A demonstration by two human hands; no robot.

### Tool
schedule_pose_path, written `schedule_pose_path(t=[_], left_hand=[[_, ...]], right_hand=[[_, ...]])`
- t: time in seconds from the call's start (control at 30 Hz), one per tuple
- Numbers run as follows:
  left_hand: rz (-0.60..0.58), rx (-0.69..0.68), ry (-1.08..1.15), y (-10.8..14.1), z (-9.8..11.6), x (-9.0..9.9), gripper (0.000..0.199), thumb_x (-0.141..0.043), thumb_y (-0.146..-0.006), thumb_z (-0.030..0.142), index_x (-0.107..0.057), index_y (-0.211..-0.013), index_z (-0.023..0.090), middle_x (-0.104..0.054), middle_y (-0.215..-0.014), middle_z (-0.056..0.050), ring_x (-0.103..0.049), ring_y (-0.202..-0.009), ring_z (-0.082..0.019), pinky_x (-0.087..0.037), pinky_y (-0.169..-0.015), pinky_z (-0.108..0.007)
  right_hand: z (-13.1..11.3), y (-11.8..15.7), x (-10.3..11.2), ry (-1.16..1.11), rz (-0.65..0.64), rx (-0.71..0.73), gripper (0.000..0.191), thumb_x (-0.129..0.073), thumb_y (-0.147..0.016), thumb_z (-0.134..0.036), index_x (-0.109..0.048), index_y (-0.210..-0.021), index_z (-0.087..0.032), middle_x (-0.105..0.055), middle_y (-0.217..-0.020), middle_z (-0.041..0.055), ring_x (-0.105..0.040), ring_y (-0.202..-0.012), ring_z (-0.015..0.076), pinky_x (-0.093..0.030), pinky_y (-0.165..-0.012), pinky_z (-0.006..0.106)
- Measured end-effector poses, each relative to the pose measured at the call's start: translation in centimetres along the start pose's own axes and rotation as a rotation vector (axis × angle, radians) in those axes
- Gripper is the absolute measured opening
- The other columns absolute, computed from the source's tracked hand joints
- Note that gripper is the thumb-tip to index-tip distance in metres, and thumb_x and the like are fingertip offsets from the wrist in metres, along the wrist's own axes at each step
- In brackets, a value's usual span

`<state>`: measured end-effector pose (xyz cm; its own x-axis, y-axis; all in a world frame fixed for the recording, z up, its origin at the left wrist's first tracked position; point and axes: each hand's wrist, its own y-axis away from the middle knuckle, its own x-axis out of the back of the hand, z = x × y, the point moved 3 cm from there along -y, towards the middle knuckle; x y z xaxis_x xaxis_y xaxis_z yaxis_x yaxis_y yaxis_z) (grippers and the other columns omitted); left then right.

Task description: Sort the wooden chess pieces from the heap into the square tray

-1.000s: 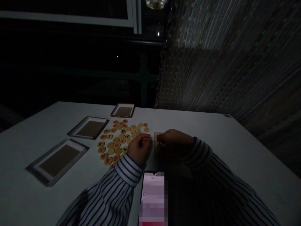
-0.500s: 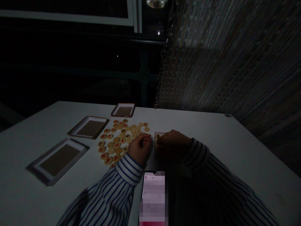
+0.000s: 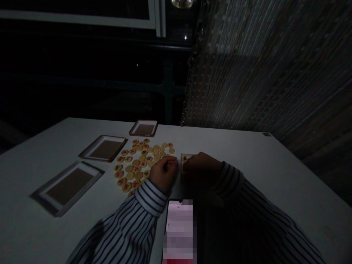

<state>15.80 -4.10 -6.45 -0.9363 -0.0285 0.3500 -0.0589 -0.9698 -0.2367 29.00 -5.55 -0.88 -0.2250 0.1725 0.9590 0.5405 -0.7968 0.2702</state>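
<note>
My left hand (image 3: 164,171) is curled closed at the right side of the scattered round Chinese chess pieces (image 3: 136,169), its thumb and finger close to a small shallow box (image 3: 181,161). What those fingers hold, if anything, is hidden. Over that box my right hand (image 3: 202,164) bends down, fingers drawn together, their tips out of sight inside. A chess piece (image 3: 184,158) shows at the box's far left corner, beside the right fingers. The loose pieces are pale wood, some with red or black characters, others plain side up.
Three shallow trays or lids stand to the left: a near one (image 3: 64,212), a middle one (image 3: 103,160) and a far one (image 3: 130,133). A lit phone (image 3: 180,220) lies between my forearms on the white table (image 3: 275,176). A bead curtain (image 3: 233,73) hangs behind on the right.
My right hand has shifted very slightly at the box, and the piece in the far left corner shows more clearly. My left hand and the loose pieces stay put.
</note>
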Motion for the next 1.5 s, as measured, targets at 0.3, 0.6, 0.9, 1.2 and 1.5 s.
schedule_pose_path(t=[0.3,0.6,0.9,1.2,1.5], left_hand=[[-0.021,0.010,0.007,0.0,-0.1,0.0,0.024,-0.054,-0.069,0.032,-0.063,-0.082,0.015,-0.064,-0.068,-0.003,-0.059,-0.064,-0.014,-0.046,-0.062,-0.025],[-0.009,-0.006,-0.021,0.1,0.0,-0.1,0.023,-0.052,-0.069,0.032,-0.063,-0.082,0.015,-0.065,-0.068,-0.003,-0.059,-0.065,-0.014,-0.046,-0.062,-0.026],[-0.042,0.017,-0.074,0.1,0.1,0.0,0.024,-0.052,-0.070,0.033,-0.063,-0.082,0.016,-0.065,-0.069,-0.004,-0.059,-0.067,-0.015,-0.046,-0.062,-0.026],[-0.013,-0.004,-0.054,0.0,-0.1,-0.1,0.023,-0.053,-0.069,0.033,-0.064,-0.080,0.016,-0.064,-0.069,-0.003,-0.059,-0.068,-0.015,-0.047,-0.064,-0.026],[-0.011,0.000,-0.063,0.1,0.2,0.0,0.022,-0.053,-0.069,0.033,-0.064,-0.078,0.017,-0.063,-0.062,-0.002,-0.059,-0.065,-0.015,-0.046,-0.063,-0.026]], right_hand=[[-0.3,0.1,0.2,0.035,0.010,0.002,0.026,-0.044,-0.078,-0.037,-0.063,-0.084,-0.019,-0.065,-0.081,0.0075,-0.061,-0.074,0.0185,-0.040,-0.062,0.029],[-0.2,-0.3,-0.5,0.042,0.005,0.002,0.024,-0.044,-0.077,-0.032,-0.064,-0.085,-0.021,-0.065,-0.081,0.0067,-0.060,-0.072,0.0166,-0.039,-0.063,0.028],[-0.7,0.3,0.3,0.032,-0.007,0.000,0.023,-0.043,-0.078,-0.030,-0.063,-0.078,-0.019,-0.065,-0.080,0.0072,-0.060,-0.074,0.0185,-0.039,-0.062,0.029],[-0.5,0.1,0.1,0.032,-0.003,0.026,0.024,-0.045,-0.077,-0.035,-0.063,-0.083,-0.020,-0.065,-0.082,0.0062,-0.060,-0.073,0.0173,-0.040,-0.061,0.028],[-1.1,0.6,0.6,0.042,-0.008,0.020,0.021,-0.047,-0.076,-0.030,-0.063,-0.080,-0.018,-0.066,-0.081,0.0066,-0.061,-0.077,0.0192,-0.040,-0.065,0.031]])
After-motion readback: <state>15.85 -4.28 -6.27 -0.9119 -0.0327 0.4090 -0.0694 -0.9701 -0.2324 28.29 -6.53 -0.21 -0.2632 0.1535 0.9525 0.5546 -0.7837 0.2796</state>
